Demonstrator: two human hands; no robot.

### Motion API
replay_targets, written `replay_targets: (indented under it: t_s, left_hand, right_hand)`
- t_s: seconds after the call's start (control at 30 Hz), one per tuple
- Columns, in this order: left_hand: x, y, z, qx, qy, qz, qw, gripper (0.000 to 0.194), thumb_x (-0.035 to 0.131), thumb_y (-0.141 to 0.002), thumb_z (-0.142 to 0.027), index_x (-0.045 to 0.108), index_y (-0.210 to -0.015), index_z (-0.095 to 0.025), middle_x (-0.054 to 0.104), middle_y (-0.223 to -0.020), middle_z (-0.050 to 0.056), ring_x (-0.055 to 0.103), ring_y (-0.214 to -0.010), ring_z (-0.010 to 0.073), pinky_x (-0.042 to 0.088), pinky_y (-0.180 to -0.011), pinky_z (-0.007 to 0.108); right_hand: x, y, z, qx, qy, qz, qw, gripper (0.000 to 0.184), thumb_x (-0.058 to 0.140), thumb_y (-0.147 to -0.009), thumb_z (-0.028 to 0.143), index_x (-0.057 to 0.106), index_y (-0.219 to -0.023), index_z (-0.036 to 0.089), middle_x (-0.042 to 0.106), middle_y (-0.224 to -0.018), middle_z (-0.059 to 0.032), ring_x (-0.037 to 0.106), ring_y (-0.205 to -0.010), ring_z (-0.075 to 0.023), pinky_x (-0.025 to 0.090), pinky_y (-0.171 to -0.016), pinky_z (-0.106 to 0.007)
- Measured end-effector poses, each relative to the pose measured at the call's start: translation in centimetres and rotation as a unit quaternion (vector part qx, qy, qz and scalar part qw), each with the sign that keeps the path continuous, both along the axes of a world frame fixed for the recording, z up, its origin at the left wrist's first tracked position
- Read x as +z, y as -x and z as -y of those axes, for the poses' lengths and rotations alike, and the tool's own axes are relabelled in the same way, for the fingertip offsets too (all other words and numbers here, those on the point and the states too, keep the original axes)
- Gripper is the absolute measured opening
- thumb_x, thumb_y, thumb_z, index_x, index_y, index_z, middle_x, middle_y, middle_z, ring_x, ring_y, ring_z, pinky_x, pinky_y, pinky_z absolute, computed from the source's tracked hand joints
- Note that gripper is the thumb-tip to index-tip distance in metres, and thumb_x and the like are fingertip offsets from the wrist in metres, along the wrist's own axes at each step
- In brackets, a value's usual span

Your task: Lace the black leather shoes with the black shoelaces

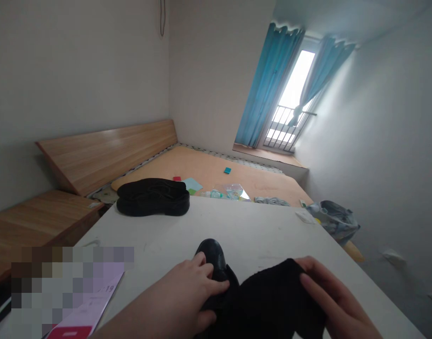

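Head view: at lower centre, the left hand (188, 294) lies with fingers spread on a black leather shoe (212, 254), toe pointing up the frame along its long axis. The right hand (338, 296) pinches the edge of a black cloth (272, 301) draped against the shoe. Black footwear (152, 197), one shoe or a pair, lies crosswise at the far edge of the white table (258, 235). Upper right, beyond the table, sits a plastic bag (334, 219), contents unclear.
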State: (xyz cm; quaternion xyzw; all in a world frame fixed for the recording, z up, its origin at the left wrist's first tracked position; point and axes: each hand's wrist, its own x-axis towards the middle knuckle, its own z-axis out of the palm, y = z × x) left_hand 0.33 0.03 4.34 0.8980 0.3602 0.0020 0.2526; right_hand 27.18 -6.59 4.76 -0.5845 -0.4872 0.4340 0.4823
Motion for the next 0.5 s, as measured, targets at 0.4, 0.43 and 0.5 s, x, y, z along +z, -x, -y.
replay_targets:
  t_s: [0.4, 0.43, 0.5]
  left_hand:
    - [0.0, 0.2, 0.1, -0.039, 0.039, 0.023, 0.998, 0.013, 0.075, -0.077, -0.025, 0.079, -0.09, -0.027, 0.075, -0.095, 0.002, 0.064, -0.098, 0.0255, 0.048, -0.09, 0.038]
    - [0.1, 0.5, 0.1, -0.032, 0.037, 0.033, 0.998, 0.013, 0.074, -0.077, -0.024, 0.078, -0.09, -0.027, 0.075, -0.094, 0.0, 0.065, -0.097, 0.024, 0.048, -0.089, 0.036]
    - [0.6, 1.0, 0.0, -0.017, 0.022, 0.044, 0.999, 0.012, 0.07, -0.081, -0.023, 0.077, -0.089, -0.028, 0.075, -0.094, 0.0, 0.066, -0.094, 0.0217, 0.047, -0.086, 0.032]
  right_hand:
    - [0.0, 3.0, -0.9, -0.014, -0.243, 0.102, 0.964, 0.011, 0.062, -0.092, 0.034, 0.065, -0.087, 0.025, 0.072, -0.099, -0.0079, 0.07, -0.094, -0.0232, 0.06, -0.074, -0.026]
    - [-0.1, 3.6, -0.9, 0.041, -0.238, 0.136, 0.961, 0.009, 0.059, -0.092, 0.03, 0.064, -0.087, 0.024, 0.073, -0.098, -0.0073, 0.071, -0.092, -0.0222, 0.059, -0.075, -0.026]
    - [-0.4, 4.6, -1.2, 0.156, -0.204, 0.213, 0.943, 0.006, 0.059, -0.09, 0.022, 0.064, -0.088, 0.024, 0.074, -0.097, -0.0052, 0.071, -0.09, -0.0193, 0.058, -0.079, -0.024]
